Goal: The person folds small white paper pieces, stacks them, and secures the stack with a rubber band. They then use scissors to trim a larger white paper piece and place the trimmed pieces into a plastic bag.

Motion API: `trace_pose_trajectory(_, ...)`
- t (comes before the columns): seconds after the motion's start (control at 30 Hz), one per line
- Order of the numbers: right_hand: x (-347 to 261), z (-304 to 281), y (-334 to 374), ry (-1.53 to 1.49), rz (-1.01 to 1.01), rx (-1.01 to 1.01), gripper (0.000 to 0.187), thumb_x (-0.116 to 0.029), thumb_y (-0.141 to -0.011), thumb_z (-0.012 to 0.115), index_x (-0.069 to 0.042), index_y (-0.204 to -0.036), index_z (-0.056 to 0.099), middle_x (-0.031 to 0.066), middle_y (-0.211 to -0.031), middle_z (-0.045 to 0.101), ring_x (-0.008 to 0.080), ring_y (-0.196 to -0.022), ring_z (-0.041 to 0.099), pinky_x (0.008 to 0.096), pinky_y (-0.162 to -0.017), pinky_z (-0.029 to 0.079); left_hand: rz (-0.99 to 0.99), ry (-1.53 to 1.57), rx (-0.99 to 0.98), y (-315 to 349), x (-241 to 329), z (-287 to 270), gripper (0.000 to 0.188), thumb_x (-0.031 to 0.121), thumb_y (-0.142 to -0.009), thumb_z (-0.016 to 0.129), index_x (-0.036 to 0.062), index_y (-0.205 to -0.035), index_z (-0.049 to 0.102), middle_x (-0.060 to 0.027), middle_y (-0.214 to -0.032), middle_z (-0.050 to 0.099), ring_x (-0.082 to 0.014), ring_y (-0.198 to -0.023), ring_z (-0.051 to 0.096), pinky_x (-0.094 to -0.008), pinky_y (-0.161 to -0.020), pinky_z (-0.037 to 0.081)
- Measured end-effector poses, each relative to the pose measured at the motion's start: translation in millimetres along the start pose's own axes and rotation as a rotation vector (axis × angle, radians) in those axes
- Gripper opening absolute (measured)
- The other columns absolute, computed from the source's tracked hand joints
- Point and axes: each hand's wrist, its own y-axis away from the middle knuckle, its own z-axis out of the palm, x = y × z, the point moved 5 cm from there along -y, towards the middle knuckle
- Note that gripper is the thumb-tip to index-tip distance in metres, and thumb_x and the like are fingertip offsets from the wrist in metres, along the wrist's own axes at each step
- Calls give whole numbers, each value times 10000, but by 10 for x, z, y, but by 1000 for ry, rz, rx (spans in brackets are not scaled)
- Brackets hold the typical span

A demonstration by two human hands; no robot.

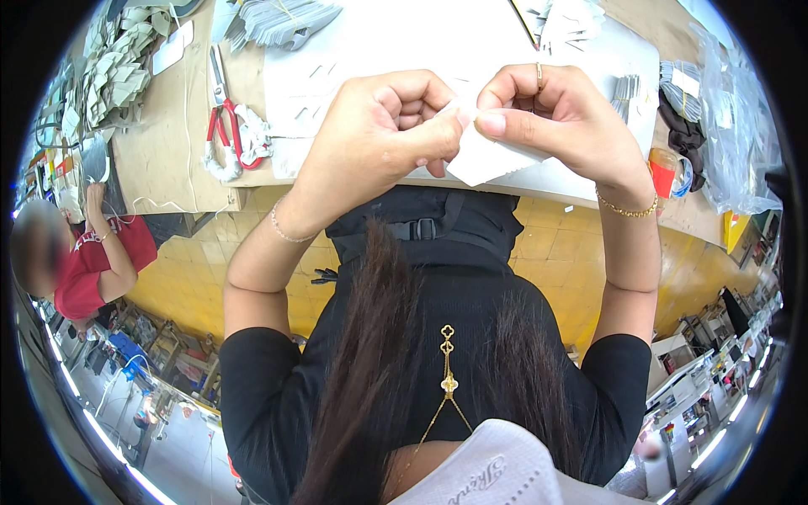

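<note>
A small white piece of material [484, 158], perhaps fabric or paper, is pinched between my two hands just over the near edge of the table. My left hand [383, 122] grips its upper left part with thumb and curled fingers. From the other side, my right hand [555, 118] holds it between thumb and forefinger. The piece hangs down to a point below my fingertips, and one lower edge looks toothed. My fingers hide its upper part.
Red-handled scissors [223, 118] with white-wrapped grips lie left on the table. Bundles of grey-white pieces [282, 21] sit at the back. Grey-green pieces [118, 67] are heaped far left. Clear plastic [732, 126] covers the right side. A person in a red shirt [109, 261] works at left.
</note>
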Motion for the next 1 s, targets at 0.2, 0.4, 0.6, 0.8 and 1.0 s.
trace_pose_trajectory(0.2, 62, 46, 31, -66, -106, 20, 215, -230, -934, 696, -16, -936, 679, -48, -780, 590, 26, -734, 495, 202, -654, 417, -9, 78, 7, 97, 9, 47, 205, 129, -933, 673, -67, -979, 633, -59, -818, 676, -79, -700, 644, -201, -646, 523)
trace_pose_trajectory(0.4, 90, 36, 37, -101, -173, 163, 281, -288, -923, 718, -11, -969, 701, -32, -817, 630, 37, -757, 533, 208, -693, 444, -2, 82, 21, 99, -25, -23, 193, 115, -932, 667, -70, -981, 637, -66, -804, 680, -95, -733, 664, -217, -639, 539)
trace_pose_trajectory(0.6, 81, 18, 73, -95, -92, 101, 226, -233, -923, 708, -9, -948, 704, -20, -812, 653, 47, -755, 561, 212, -703, 458, -26, 113, 6, 93, -58, -30, 183, 114, -932, 663, -66, -958, 638, -70, -787, 676, -102, -714, 665, -238, -624, 550)
trace_pose_trajectory(0.8, 80, 27, 80, -87, -66, 122, 159, -171, -923, 700, -14, -901, 686, -39, -765, 603, 30, -701, 498, 200, -628, 405, 18, 112, 55, 70, -63, -31, 157, 107, -929, 672, -36, -891, 620, -40, -761, 649, -60, -669, 613, -193, -618, 504)
trace_pose_trajectory(1.0, 22, 78, 157, 54, -153, 250, 131, -138, -928, 691, -12, -900, 667, -48, -766, 584, 24, -683, 482, 189, -610, 385, 37, 50, 70, 61, -121, 7, 133, 92, -919, 685, -9, -864, 620, 45, -705, 550, 8, -586, 442, -159, -540, 366)
